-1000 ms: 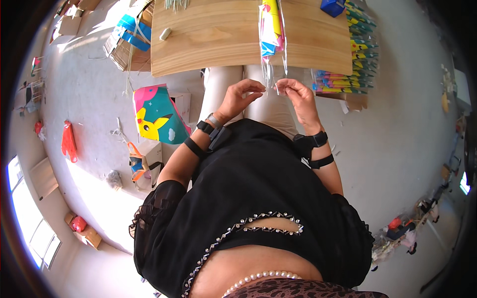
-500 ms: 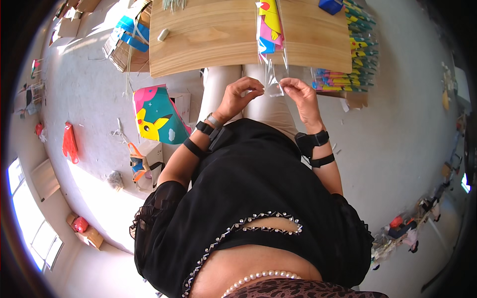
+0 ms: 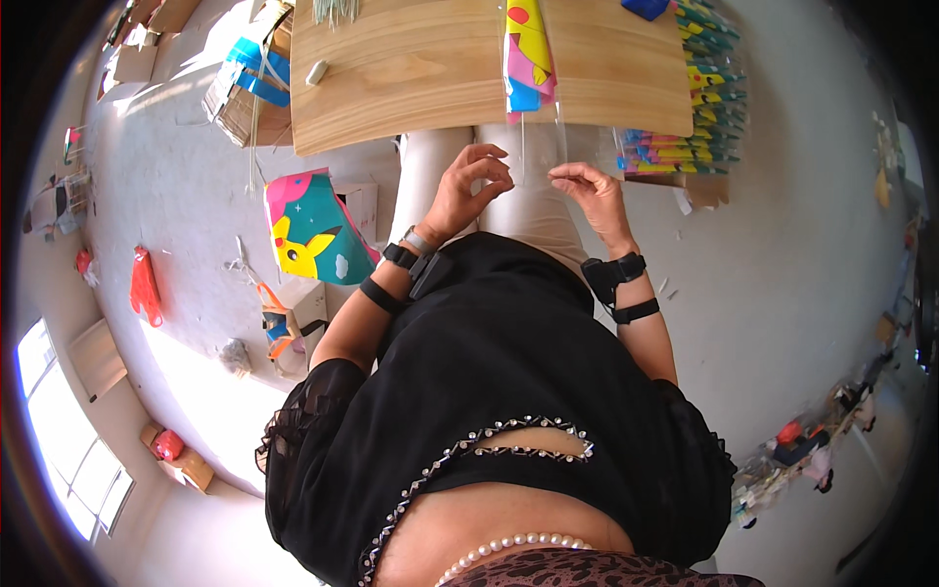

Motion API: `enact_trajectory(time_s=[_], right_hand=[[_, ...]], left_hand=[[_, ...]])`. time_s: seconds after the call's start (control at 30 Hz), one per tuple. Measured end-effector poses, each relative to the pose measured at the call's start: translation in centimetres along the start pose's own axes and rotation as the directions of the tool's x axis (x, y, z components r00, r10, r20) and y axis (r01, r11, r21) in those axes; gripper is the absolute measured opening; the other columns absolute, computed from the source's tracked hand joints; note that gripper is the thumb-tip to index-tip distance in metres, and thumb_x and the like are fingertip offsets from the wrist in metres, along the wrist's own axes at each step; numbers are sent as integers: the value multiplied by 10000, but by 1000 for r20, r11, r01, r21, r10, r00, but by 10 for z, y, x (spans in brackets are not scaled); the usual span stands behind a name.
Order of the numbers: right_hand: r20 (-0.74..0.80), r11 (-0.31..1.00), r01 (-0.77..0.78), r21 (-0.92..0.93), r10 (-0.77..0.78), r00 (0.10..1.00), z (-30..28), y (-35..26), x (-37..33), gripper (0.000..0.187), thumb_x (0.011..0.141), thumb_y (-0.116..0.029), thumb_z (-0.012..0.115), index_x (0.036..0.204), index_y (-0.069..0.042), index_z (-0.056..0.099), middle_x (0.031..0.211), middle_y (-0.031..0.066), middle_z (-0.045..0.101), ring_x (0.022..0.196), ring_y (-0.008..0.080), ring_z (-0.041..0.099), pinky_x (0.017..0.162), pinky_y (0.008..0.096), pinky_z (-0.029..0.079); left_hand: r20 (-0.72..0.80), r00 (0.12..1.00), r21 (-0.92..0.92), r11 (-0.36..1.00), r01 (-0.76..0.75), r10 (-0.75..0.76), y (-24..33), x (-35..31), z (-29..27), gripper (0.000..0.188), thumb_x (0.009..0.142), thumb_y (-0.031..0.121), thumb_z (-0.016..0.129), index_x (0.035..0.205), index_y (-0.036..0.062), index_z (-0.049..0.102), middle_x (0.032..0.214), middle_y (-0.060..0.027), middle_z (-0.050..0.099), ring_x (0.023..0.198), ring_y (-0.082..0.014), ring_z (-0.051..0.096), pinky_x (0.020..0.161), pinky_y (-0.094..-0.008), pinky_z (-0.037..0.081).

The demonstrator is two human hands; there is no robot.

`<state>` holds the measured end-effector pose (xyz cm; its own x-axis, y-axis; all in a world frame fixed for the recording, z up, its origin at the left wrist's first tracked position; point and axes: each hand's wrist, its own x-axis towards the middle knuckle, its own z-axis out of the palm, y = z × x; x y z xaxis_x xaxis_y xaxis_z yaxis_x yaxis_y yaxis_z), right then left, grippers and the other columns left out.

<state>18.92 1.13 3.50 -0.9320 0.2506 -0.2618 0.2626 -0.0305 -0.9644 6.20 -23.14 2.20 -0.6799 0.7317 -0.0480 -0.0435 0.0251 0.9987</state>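
A narrow clear plastic bag (image 3: pixel 544 145) reaches over the table's near edge toward me, its see-through end hanging above my lap. Inside its far part, on the table, is a folded printed sheet (image 3: pixel 529 59) in yellow, pink and blue. My right hand (image 3: pixel 597 196) has thumb and fingers pinched together at the right side of the bag's end. To the left, my left hand (image 3: pixel 471 188) holds thumb and a finger together in a pinch, another finger raised. Whatever is between those left fingertips is too small to make out.
The wooden table (image 3: pixel 411 78) carries a small white piece (image 3: pixel 316 72) and a blue object (image 3: pixel 646 8). Many bagged prints (image 3: pixel 706 98) are stacked at its right. Left of my legs stand a colourful printed bag (image 3: pixel 318 230) and a cardboard box (image 3: pixel 245 103).
The bag's clear end, crumpled between my fingers before, now lies straighter. My left hand has shifted slightly left, its finger lifting, and my right hand has drawn a little lower.
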Motion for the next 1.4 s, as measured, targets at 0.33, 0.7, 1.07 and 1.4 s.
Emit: enact_trajectory(time_s=[0.33,0.7,1.07,1.4], right_hand=[[-76,970,242,31,-240,968,2,-17,-2,112,973,-3,773,1082,-27,772,1233,55,690,1091,142,689,972,307,580],[-120,644,751,-144,-765,633,-71,-360,123,92,1037,-65,709,1100,1,720,1254,101,735,1142,144,672,1066,317,491],[-31,605,785,-135,-794,607,-62,-544,92,95,1036,-131,729,1057,-39,733,963,8,745,842,90,663,794,235,537],[-38,619,745,-248,-775,631,-73,-551,76,98,1049,-30,684,1129,25,672,1220,137,751,1133,202,707,1057,345,520]], left_hand=[[29,971,327,915,-235,239,52,6,1,151,905,-62,766,1017,24,712,1338,-148,633,1201,-267,651,948,-367,582],[84,720,263,682,-682,688,349,171,-44,94,1100,132,648,1173,74,660,1246,-30,625,1019,-85,580,965,-237,453],[44,620,-3,621,-784,783,498,188,-47,157,1079,201,703,1138,67,647,1127,-34,748,1051,-105,671,943,-269,526],[24,514,-118,513,-850,857,499,205,-37,67,1094,87,633,1151,53,645,1220,-111,751,1178,-192,708,1010,-319,551]])
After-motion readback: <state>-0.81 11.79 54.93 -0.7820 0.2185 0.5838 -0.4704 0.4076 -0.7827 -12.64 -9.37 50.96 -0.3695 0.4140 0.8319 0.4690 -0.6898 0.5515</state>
